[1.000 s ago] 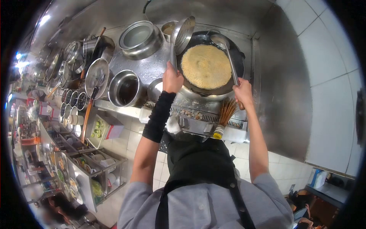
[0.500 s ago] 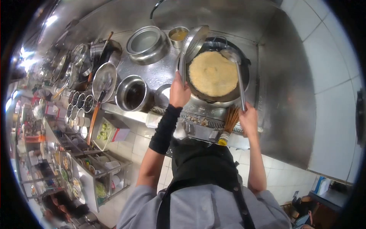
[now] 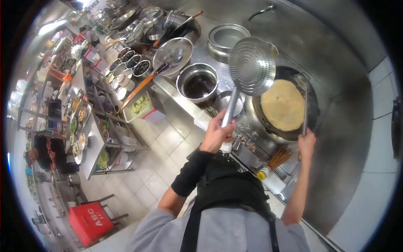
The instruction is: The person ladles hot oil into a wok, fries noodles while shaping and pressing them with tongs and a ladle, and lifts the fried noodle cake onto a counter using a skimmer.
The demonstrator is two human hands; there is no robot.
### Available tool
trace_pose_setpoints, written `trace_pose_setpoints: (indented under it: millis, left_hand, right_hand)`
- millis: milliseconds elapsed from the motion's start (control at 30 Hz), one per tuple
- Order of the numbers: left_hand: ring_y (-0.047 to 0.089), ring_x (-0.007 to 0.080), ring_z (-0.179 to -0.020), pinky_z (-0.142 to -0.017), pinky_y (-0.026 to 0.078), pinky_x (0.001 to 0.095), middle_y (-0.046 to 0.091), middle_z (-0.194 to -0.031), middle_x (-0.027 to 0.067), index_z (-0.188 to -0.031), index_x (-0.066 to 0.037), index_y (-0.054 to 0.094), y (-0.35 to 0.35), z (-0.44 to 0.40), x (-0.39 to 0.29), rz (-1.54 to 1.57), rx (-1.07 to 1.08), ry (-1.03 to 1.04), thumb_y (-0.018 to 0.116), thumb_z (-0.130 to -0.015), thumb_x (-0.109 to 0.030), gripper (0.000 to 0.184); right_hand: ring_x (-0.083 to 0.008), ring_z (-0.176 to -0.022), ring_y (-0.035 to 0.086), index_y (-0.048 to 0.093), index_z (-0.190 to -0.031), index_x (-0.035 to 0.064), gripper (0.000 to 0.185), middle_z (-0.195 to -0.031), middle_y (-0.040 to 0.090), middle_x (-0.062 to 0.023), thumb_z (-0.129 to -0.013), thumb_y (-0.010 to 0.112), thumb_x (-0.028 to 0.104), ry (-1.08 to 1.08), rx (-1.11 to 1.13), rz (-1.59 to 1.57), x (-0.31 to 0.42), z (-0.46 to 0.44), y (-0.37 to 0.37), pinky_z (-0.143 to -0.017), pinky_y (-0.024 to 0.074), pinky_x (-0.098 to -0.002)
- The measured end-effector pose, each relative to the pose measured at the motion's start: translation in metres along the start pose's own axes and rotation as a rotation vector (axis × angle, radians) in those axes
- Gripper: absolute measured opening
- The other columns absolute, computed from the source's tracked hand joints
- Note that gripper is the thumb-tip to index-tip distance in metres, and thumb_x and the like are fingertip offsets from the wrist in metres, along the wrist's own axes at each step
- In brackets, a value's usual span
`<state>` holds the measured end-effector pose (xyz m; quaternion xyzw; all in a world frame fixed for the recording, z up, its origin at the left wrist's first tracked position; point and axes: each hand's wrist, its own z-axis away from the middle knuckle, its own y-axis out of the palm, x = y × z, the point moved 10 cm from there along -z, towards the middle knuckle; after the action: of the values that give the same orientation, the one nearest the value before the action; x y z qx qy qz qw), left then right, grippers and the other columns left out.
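My left hand (image 3: 217, 135) is closed around the handle of a perforated metal skimmer (image 3: 253, 67), raised with its round face towards me, left of the wok. A long-handled ladle (image 3: 305, 105) is gripped in my right hand (image 3: 306, 143). Its head reaches the far right edge of a round, flat golden pancake (image 3: 282, 107), though the exact contact is hard to make out. The pancake lies in a dark wok (image 3: 311, 119) on the stove. Behind the skimmer, a small metal container is mostly hidden.
A pot of dark liquid (image 3: 198, 85), a lidded-looking steel pot (image 3: 228, 35) and a wire strainer (image 3: 172, 54) stand left of the wok. A bamboo brush (image 3: 279, 158) lies at the stove's front. Farther left are a shelved prep table (image 3: 94, 147), a person (image 3: 50, 153) and a red box (image 3: 90, 222).
My view has turned left, so the stove sits farther right. The skimmer has swung away from the wok's rim and its face now shows. The ladle stays at the pancake's right side.
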<state>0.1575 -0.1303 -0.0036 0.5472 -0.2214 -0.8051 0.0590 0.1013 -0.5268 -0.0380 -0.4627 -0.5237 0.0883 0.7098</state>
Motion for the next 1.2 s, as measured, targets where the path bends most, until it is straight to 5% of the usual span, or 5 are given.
trace_pose_setpoints:
  millis: [133, 400, 933, 1133, 1200]
  left_hand:
    - [0.041, 0.0034, -0.059, -0.045, 0.032, 0.0182, 0.056, -0.099, 0.0010, -0.144, -0.001, 0.045, -0.022, 0.020, 0.007, 0.090, -0.062, -0.066, 0.060, -0.085, 0.008, 0.062]
    - [0.040, 0.0026, -0.065, -0.046, 0.031, 0.0155, 0.054, -0.102, 0.0029, -0.141, 0.005, 0.044, -0.023, 0.033, -0.013, 0.231, -0.066, 0.000, 0.057, -0.088, 0.008, 0.055]
    - [0.044, 0.0046, -0.063, -0.045, 0.032, 0.0188, 0.057, -0.096, 0.0025, -0.133, 0.004, 0.050, -0.007, 0.017, -0.005, 0.065, -0.056, -0.016, 0.058, -0.086, 0.008, 0.047]
    - [0.048, 0.0049, -0.058, -0.046, 0.038, 0.0210, 0.055, -0.087, 0.0002, -0.129, 0.006, 0.052, 0.024, -0.040, -0.004, -0.307, 0.024, 0.134, 0.057, -0.086, 0.001, 0.043]
    - [0.055, 0.0101, -0.061, -0.051, 0.046, 0.0277, 0.060, -0.084, 0.0056, -0.134, 0.009, 0.050, 0.036, -0.069, 0.004, -0.494, 0.053, 0.198, 0.058, -0.088, -0.003, 0.049]
  right_hand:
    - [-0.0512, -0.096, 0.063, 0.067, -0.115, -0.0013, 0.040, -0.094, 0.064, -0.0353, -0.077, 0.053, 0.002, -0.237, -0.049, 0.058, 0.016, -0.011, -0.002, -0.083, 0.0501, -0.0531]
    - [-0.0496, -0.091, 0.065, 0.066, -0.109, -0.0029, 0.034, -0.087, 0.064, -0.0332, -0.078, 0.053, -0.001, -0.062, 0.078, 0.157, 0.016, -0.012, 0.011, -0.081, 0.0499, -0.0550]
    - [-0.0398, -0.082, 0.069, 0.051, -0.142, 0.0029, 0.062, -0.110, 0.067, -0.0191, -0.080, 0.062, 0.002, -0.381, 0.273, 0.650, -0.010, 0.097, -0.023, -0.080, 0.0572, -0.0490]
    - [-0.0434, -0.081, 0.068, 0.053, -0.140, 0.0028, 0.060, -0.110, 0.068, -0.0234, -0.080, 0.061, 0.003, -0.416, -0.049, 0.282, -0.015, 0.116, -0.059, -0.077, 0.0556, -0.0501]
    - [-0.0438, -0.082, 0.068, 0.057, -0.134, -0.0005, 0.053, -0.101, 0.068, -0.0259, -0.080, 0.059, 0.002, -0.145, -0.031, 0.112, -0.024, 0.096, -0.052, -0.076, 0.0548, -0.0494]
